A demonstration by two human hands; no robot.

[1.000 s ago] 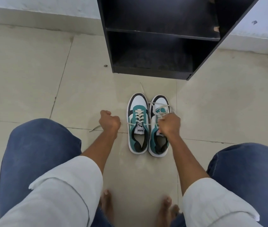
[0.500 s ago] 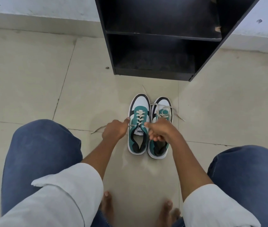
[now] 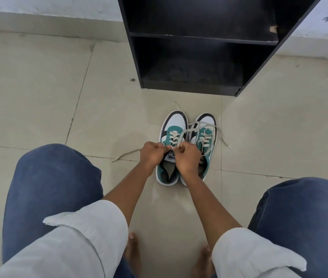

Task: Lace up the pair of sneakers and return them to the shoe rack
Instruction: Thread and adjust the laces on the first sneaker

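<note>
Two white, teal and black sneakers stand side by side on the tiled floor, toes toward the rack. The left sneaker (image 3: pixel 172 135) is laced to the top. My left hand (image 3: pixel 152 155) pinches one end of its cream lace, whose tail (image 3: pixel 126 154) trails left on the floor. My right hand (image 3: pixel 187 157) grips the other end, which loops up over both shoes. The two hands nearly touch above the tongue. The right sneaker (image 3: pixel 206 133) has loose laces, one end lying on the floor to its right. The black shoe rack (image 3: pixel 199 43) stands just beyond the toes.
My knees in blue jeans flank the shoes at left (image 3: pixel 55 187) and right (image 3: pixel 303 213). My bare toes (image 3: pixel 132 243) show at the bottom. A white wall base (image 3: pixel 49 23) runs behind the rack. A small dark speck (image 3: pixel 132 79) lies on the floor left of the rack.
My right hand has left the right sneaker and moved over to the left one, taking hold of its lace. My left hand has moved inward to meet it above the tongue.
</note>
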